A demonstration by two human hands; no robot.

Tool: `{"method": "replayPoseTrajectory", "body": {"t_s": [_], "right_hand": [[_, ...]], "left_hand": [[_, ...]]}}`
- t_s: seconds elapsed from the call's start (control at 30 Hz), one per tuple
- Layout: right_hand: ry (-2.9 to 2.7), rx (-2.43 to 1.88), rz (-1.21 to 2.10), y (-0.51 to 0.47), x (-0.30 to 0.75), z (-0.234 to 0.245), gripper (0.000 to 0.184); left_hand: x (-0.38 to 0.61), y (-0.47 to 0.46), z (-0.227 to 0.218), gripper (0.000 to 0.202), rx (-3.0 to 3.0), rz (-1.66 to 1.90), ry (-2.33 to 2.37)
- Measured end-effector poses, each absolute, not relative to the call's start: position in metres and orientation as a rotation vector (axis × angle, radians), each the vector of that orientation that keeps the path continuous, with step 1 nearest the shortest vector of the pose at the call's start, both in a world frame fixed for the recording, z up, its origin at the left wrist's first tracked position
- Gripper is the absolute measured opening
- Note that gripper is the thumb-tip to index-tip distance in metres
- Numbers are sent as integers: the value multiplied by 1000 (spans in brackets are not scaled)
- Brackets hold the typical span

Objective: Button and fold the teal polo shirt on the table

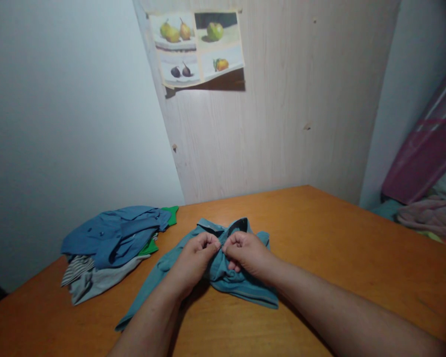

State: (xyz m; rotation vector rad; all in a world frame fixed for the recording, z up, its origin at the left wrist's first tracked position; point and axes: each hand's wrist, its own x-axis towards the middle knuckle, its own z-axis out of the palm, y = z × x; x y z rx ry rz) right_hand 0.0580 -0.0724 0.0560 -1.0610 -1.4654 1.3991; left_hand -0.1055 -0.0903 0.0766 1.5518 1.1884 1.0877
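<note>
A teal collared shirt (pixel 230 283) lies bunched on the wooden table, its collar at the far side and a sleeve stretching toward the near left. Just below the collar, my left hand (pixel 196 258) pinches the shirt's front between thumb and forefinger. My right hand (pixel 248 254) pinches the fabric right beside it, and the two sets of fingertips almost meet. Any small part between the fingertips, such as a button, is hidden. Dark inner cloth shows at the collar opening.
On the left of the table (pixel 330 238) is a pile of clothes, with a blue buttoned garment (pixel 111 230) over green, striped and grey pieces. Fruit pictures (pixel 200 47) hang on the back panel. Beyond the right edge lie a pink wrapped item (pixel 419 153) and a crumpled cloth (pixel 431 215).
</note>
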Motion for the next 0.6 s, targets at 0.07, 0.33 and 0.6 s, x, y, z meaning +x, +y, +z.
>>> {"method": "replayPoseTrajectory", "body": {"t_s": [0.07,0.33,0.6], "right_hand": [[-1457,-1072,1403,-72,58,55,7],[-1384,-1009,1420,-73,58,51,6],[-1376,-985,1401,-74,57,53,11]], "left_hand": [[-107,-90,77,28,1530,1071,1153],[-111,-87,74,30,1499,1035,1116],[-107,-91,78,32,1461,1053,1113]]}}
